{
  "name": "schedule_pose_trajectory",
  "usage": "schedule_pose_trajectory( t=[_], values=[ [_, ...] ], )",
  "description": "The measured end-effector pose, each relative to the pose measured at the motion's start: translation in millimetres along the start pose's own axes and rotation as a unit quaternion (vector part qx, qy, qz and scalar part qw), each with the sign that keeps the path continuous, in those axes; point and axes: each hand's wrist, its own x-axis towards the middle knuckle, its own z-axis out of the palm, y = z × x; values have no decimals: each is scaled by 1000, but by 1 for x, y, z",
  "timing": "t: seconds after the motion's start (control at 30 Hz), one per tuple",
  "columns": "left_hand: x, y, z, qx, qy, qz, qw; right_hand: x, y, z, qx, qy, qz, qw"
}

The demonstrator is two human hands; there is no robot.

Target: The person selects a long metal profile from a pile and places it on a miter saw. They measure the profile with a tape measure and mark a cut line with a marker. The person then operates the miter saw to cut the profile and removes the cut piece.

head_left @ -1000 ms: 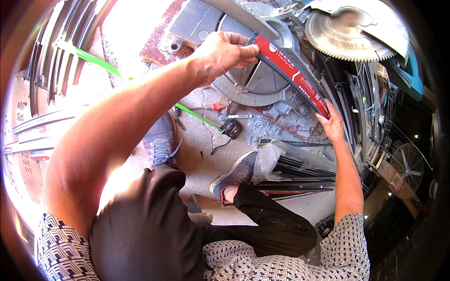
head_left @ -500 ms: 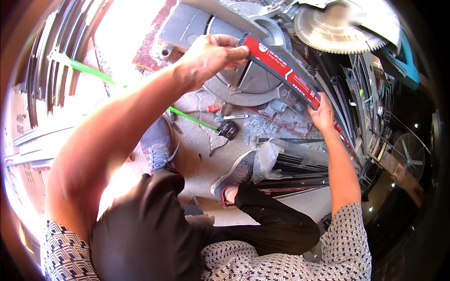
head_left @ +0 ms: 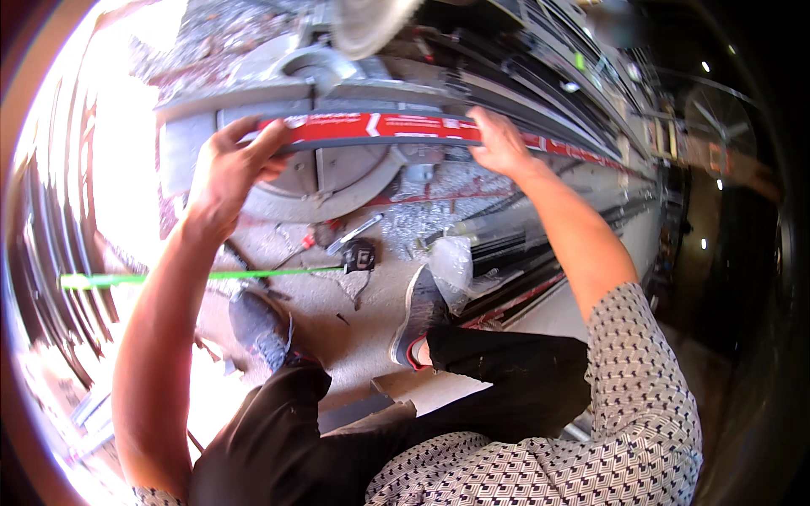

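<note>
We found the red-labelled strip [head_left: 422,126] at upper centre of the frame, its long axis running left to right; the left hand [head_left: 229,173] pinched its left end, the right hand's [head_left: 504,148] fingers gripped it farther along.

A cutting workshop on my remote feed
I see a round silver saw blade [head_left: 369,24], a grey metal saw base [head_left: 344,180], long narrow black strips [head_left: 523,91] and a boxy black tape measure [head_left: 359,255] on the dusty grey floor [head_left: 371,316].
</note>
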Motion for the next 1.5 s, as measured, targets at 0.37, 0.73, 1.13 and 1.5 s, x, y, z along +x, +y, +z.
schedule_pose_trajectory(
  t=[0.37, 0.73, 1.13, 1.5],
  values=[
    [3, -6, 4, -3, -30, -49, 998, -5, 0, -3, -7, -100, 60, 993],
    [2, 21, 10, 472, -88, 50, 876, -20, -5, 10, 7, -131, 38, 991],
    [-13, 52, 45, 655, -126, 156, 729, -24, -11, -67, 53, -209, 26, 976],
    [-2, -2, 50, 681, -49, 293, 669, -45, -3, 15, 0, -39, 39, 998]
  ],
)
